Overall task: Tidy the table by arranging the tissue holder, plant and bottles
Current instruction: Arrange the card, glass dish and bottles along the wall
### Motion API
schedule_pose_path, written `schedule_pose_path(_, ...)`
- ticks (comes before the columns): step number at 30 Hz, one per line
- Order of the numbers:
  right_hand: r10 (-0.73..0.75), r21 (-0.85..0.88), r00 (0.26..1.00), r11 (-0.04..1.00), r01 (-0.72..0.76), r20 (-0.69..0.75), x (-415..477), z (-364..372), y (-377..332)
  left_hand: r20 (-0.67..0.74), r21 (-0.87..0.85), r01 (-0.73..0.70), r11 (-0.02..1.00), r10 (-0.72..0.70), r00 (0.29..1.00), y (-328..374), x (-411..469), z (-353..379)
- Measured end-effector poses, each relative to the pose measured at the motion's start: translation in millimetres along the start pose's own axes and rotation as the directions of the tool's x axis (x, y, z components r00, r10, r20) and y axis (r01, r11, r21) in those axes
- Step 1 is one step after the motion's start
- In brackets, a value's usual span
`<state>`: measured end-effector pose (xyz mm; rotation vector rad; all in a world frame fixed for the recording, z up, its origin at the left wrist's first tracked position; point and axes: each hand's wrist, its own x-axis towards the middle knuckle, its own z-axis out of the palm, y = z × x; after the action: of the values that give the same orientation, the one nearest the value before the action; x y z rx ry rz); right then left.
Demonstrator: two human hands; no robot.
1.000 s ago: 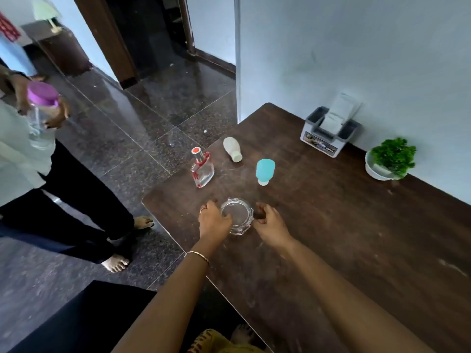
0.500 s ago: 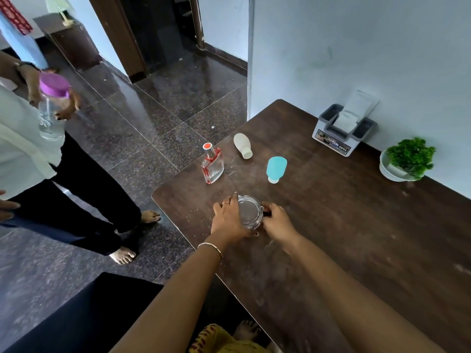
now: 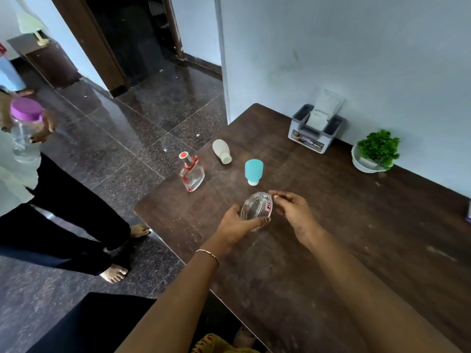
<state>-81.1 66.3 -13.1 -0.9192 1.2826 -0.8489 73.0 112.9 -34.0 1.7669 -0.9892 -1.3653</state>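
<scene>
My left hand point(image 3: 235, 226) grips a round clear glass dish point(image 3: 256, 208), tilted up off the dark wooden table point(image 3: 344, 212) with a small red-and-white sticker showing on its base. My right hand point(image 3: 293, 210) hovers just right of the dish, fingers apart, holding nothing. Beyond the dish stand a teal bottle point(image 3: 253, 170) on its white cap, a clear perfume bottle point(image 3: 192, 173) with red trim, and a white bottle point(image 3: 221, 154) lying on its side. A grey tissue holder point(image 3: 317, 126) and a green plant point(image 3: 377, 149) in a white bowl sit against the wall.
A person stands on the dark tiled floor at the left, close to the table's corner, holding a clear bottle with a purple lid point(image 3: 25, 123). The wall point(image 3: 356, 47) runs along the table's far edge. A doorway opens behind the table's left end.
The glass dish rested flat on the table between both hands; now my left hand has lifted and tilted it, and my right hand has let go and drawn slightly right.
</scene>
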Motion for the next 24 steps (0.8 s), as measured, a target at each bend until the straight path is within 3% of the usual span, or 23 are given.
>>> schedule_pose_path(4,0.031,0.016,0.999,0.999,-0.031,-0.006,-6.4,-40.4,-4.3,0.321,-0.457,0.246,0.855,-0.1,0.942,22.8,-7.1,27.2)
schedule_pose_path(6,0.039,0.045,0.999,0.998,-0.039,-0.011,-10.5,-59.8,-5.6,0.473,-0.535,0.345,0.771,-0.065,0.879,33.4,-7.3,38.9)
schedule_pose_path(9,0.047,0.117,0.999,0.992,-0.046,-0.009,-18.8,-86.6,-9.3,0.588,-0.551,0.404,0.73,-0.004,0.809,47.3,-7.0,60.7)
schedule_pose_path(12,0.027,0.154,0.998,0.988,-0.019,-0.054,-27.9,-116.3,-12.4,0.614,-0.529,0.409,0.743,0.002,0.79,58.3,-4.8,92.9)
schedule_pose_path(16,0.006,0.108,0.986,0.994,0.012,-0.165,-38.9,-156.1,-13.3,0.613,-0.395,0.371,0.84,-0.06,0.788,72.0,-3.0,133.6)
schedule_pose_path(20,0.016,0.104,0.954,0.994,0.016,-0.299,-49.6,-193.5,-14.6,0.512,-0.252,0.293,0.922,-0.13,0.849,85.5,-2.8,174.5)
schedule_pose_path(24,0.018,0.122,0.916,0.992,0.034,-0.4,-52.2,-228.5,-14.3,0.455,-0.217,0.212,0.953,-0.094,0.886,99.1,2.1,213.6)
